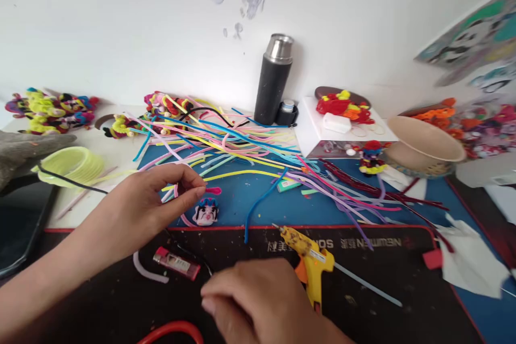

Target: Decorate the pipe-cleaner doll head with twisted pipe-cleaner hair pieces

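My left hand [145, 212] is closed in a pinch above the mat. At its fingertips shows a short pink piece [213, 191]; I cannot tell whether the fingers grip it. Just below lies a small doll head [206, 212] with a white-pink face and blue top. Lower down, my right hand [258, 301] is curled, thumb against fingers; what it holds, if anything, is hidden. A thin black cord [189, 252] runs toward it. A red lighter [176, 263] and a lilac pipe cleaner [147, 271] lie between the hands. Beside my right hand rests a yellow glue gun [310, 258].
Many coloured pipe cleaners [229, 140] spread across the back. Behind them stands a black thermos [274, 80] against the wall. A white box [342, 134], a beige bowl [427, 145] and crumpled tissue [471, 258] are at right. Red handles [173, 330] show at the front edge.
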`<state>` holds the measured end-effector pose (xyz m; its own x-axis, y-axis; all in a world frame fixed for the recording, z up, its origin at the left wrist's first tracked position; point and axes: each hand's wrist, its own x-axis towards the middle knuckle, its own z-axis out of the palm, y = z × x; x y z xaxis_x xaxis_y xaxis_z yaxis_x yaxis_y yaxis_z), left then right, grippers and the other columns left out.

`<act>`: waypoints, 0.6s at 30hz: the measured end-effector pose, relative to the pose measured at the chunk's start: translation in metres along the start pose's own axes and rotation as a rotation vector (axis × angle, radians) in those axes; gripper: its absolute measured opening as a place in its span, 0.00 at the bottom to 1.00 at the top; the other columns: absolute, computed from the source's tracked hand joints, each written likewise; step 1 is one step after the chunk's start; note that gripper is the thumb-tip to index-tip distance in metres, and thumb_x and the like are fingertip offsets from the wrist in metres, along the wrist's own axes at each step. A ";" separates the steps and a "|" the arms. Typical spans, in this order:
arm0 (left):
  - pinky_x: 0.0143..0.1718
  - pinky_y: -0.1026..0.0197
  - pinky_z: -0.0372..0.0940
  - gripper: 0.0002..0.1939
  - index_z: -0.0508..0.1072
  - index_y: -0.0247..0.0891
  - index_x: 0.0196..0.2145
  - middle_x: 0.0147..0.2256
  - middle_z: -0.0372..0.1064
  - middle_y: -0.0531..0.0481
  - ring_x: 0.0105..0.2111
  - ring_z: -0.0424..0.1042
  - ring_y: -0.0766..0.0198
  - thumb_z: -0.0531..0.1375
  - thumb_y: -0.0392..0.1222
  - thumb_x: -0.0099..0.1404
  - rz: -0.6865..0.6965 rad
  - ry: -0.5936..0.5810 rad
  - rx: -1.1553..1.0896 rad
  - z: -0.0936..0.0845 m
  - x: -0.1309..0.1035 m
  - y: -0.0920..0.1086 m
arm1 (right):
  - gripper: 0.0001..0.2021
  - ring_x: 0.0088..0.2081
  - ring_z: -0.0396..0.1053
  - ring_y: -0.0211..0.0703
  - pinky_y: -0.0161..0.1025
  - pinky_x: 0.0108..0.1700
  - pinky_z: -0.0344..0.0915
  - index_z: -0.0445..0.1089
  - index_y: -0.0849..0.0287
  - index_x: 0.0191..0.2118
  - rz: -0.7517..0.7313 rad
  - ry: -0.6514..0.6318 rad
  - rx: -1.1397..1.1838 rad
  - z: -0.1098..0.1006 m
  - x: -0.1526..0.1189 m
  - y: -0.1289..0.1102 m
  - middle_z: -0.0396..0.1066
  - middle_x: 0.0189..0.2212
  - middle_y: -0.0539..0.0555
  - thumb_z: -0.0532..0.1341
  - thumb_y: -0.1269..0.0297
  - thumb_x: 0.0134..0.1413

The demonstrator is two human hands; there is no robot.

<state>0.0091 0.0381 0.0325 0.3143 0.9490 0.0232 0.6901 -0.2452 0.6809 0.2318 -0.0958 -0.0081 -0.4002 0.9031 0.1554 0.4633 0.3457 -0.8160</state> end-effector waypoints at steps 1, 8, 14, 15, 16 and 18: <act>0.27 0.61 0.65 0.18 0.80 0.48 0.30 0.27 0.79 0.56 0.24 0.70 0.59 0.64 0.63 0.65 0.008 0.004 -0.015 0.001 -0.004 0.008 | 0.07 0.35 0.82 0.46 0.38 0.36 0.76 0.81 0.46 0.41 0.000 0.036 0.078 -0.003 0.004 0.001 0.83 0.36 0.52 0.66 0.53 0.67; 0.32 0.61 0.67 0.17 0.78 0.45 0.31 0.28 0.79 0.54 0.29 0.73 0.58 0.62 0.59 0.66 0.039 0.058 -0.078 0.023 -0.036 0.047 | 0.13 0.27 0.71 0.41 0.36 0.30 0.67 0.80 0.55 0.42 0.232 0.356 0.357 -0.024 0.021 0.013 0.75 0.26 0.50 0.64 0.51 0.70; 0.36 0.60 0.67 0.15 0.78 0.43 0.34 0.31 0.78 0.52 0.32 0.74 0.58 0.61 0.56 0.69 0.070 0.142 -0.119 0.049 -0.056 0.049 | 0.15 0.24 0.67 0.39 0.35 0.27 0.64 0.79 0.56 0.44 0.254 0.388 0.455 -0.021 0.025 0.023 0.71 0.24 0.48 0.65 0.49 0.68; 0.36 0.60 0.67 0.15 0.78 0.43 0.35 0.32 0.78 0.53 0.32 0.74 0.58 0.61 0.56 0.69 0.078 0.157 -0.114 0.052 -0.059 0.047 | 0.15 0.24 0.67 0.39 0.35 0.27 0.64 0.79 0.56 0.44 0.244 0.368 0.440 -0.020 0.026 0.023 0.71 0.24 0.48 0.65 0.49 0.68; 0.36 0.60 0.67 0.14 0.78 0.43 0.35 0.32 0.78 0.53 0.32 0.74 0.58 0.62 0.55 0.70 0.090 0.169 -0.105 0.054 -0.061 0.046 | 0.15 0.24 0.67 0.38 0.35 0.27 0.63 0.78 0.56 0.44 0.236 0.356 0.428 -0.020 0.026 0.023 0.70 0.24 0.48 0.64 0.49 0.68; 0.38 0.59 0.67 0.13 0.78 0.44 0.35 0.31 0.78 0.53 0.31 0.74 0.58 0.62 0.54 0.70 0.116 0.193 -0.078 0.056 -0.066 0.044 | 0.13 0.23 0.66 0.38 0.35 0.27 0.62 0.77 0.56 0.42 0.221 0.328 0.414 -0.019 0.026 0.021 0.70 0.23 0.47 0.64 0.51 0.69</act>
<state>0.0552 -0.0465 0.0203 0.2533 0.9375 0.2387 0.6018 -0.3459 0.7199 0.2459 -0.0609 -0.0108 -0.0322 0.9973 0.0666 0.1330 0.0703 -0.9886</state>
